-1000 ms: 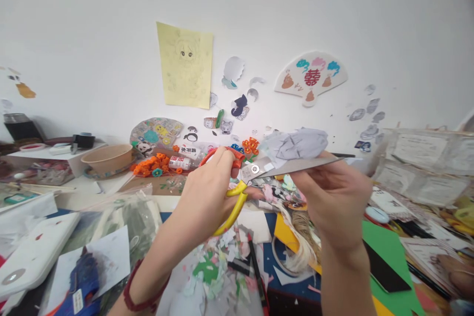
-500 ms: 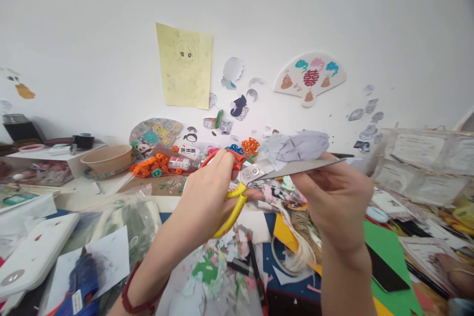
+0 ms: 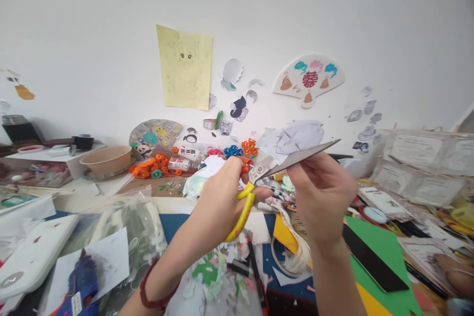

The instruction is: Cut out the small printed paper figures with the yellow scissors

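Observation:
My left hand [image 3: 227, 192] is closed round the yellow and orange handles of the scissors [image 3: 242, 212], whose blades point right and slightly up. My right hand [image 3: 318, 187] pinches a white paper piece with a pencil drawing [image 3: 298, 139] from below, just behind the blades. The blades cross the lower edge of the paper; whether they bite into it cannot be made out. More crumpled pale paper [image 3: 200, 180] shows behind my left hand.
Paper scraps [image 3: 211, 271] lie below my hands, with a roll of tape [image 3: 289, 261] beside them. A blue glue gun [image 3: 83, 276] rests at the left, green card [image 3: 385, 256] at the right. Another person's hand [image 3: 450, 266] is at the right edge. A tan bowl [image 3: 107, 160] stands back left.
My left hand and the scissors have shifted slightly right, and the blades tilt up more. My right hand has moved a little left with the paper. Pale paper now shows behind my left hand.

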`<control>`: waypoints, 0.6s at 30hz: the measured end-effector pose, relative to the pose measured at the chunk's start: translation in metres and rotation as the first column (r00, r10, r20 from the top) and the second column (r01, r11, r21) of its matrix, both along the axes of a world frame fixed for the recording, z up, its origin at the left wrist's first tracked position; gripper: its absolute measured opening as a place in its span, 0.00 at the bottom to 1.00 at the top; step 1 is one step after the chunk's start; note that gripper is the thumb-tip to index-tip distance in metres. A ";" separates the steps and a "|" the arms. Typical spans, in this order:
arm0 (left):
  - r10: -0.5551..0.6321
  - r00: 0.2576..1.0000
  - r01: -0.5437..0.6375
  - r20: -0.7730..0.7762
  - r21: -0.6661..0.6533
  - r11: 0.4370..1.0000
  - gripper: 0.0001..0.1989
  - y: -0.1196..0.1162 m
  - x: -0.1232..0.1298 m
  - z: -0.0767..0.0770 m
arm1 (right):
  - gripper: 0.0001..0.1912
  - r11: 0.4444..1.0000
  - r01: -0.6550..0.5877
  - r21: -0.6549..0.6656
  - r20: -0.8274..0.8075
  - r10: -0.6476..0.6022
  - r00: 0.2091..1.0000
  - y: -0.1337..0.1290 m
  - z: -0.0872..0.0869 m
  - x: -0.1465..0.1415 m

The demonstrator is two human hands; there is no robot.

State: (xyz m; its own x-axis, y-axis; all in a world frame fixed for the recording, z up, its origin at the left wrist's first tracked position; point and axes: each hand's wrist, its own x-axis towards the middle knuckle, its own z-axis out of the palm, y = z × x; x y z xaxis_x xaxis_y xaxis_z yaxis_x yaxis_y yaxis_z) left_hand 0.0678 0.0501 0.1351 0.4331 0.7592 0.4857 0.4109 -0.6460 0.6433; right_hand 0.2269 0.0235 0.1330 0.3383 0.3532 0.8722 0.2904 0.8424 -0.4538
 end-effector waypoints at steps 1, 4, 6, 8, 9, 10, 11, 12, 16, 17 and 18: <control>-0.001 1.000 0.001 -0.001 0.000 1.000 0.18 0.000 0.001 0.000 | 0.04 1.000 0.013 0.004 -0.005 -0.013 1.000 0.001 -0.001 0.000; 0.041 0.999 -0.040 -0.019 0.057 0.998 0.16 0.001 -0.001 0.001 | 0.05 1.000 0.026 0.013 0.013 -0.026 1.000 0.002 -0.001 0.003; 0.100 0.994 -0.094 -0.045 0.133 0.987 0.14 0.002 -0.004 0.003 | 0.08 0.999 0.033 0.029 0.041 -0.034 0.999 0.000 0.001 0.005; 0.176 0.981 -0.153 -0.084 0.229 0.961 0.14 0.001 -0.007 0.005 | 0.09 0.998 0.046 0.039 0.079 -0.049 0.996 -0.003 0.003 0.007; 0.214 0.971 -0.178 -0.104 0.279 0.944 0.14 0.001 -0.008 0.005 | 0.10 0.998 0.052 0.034 0.101 -0.055 0.993 -0.005 0.004 0.008; 0.245 0.962 -0.196 -0.121 0.322 0.926 0.14 0.001 -0.010 0.005 | 0.09 0.998 0.055 0.024 0.119 -0.057 0.991 -0.007 0.005 0.009; 0.268 0.954 -0.206 -0.134 0.357 0.911 0.14 0.001 -0.011 0.006 | 0.09 0.999 0.054 0.010 0.131 -0.055 0.990 -0.008 0.006 0.010; 0.284 0.948 -0.212 -0.145 0.380 0.900 0.14 0.001 -0.011 0.006 | 0.09 0.999 0.050 -0.002 0.137 -0.049 0.989 -0.010 0.006 0.011; 0.282 0.943 -0.201 -0.174 0.377 0.904 0.14 -0.001 -0.011 0.005 | 0.07 0.999 0.035 -0.023 0.146 -0.031 0.989 -0.014 0.007 0.014; 0.270 0.947 -0.193 -0.176 0.362 0.912 0.15 -0.001 -0.011 0.005 | 0.07 0.999 0.036 -0.030 0.151 -0.031 0.988 -0.015 0.007 0.014; 0.253 0.951 -0.182 -0.175 0.343 0.922 0.15 -0.002 -0.011 0.005 | 0.07 0.999 0.037 -0.035 0.154 -0.032 0.988 -0.016 0.007 0.014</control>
State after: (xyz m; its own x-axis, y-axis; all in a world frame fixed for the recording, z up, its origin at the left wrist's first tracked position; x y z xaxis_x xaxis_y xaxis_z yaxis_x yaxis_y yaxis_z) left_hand 0.0571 0.0481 0.1406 0.3945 0.6664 0.6326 0.6682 -0.6807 0.3002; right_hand 0.2410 0.0075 0.1403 0.2143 0.3772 0.9010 0.3875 0.8139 -0.4329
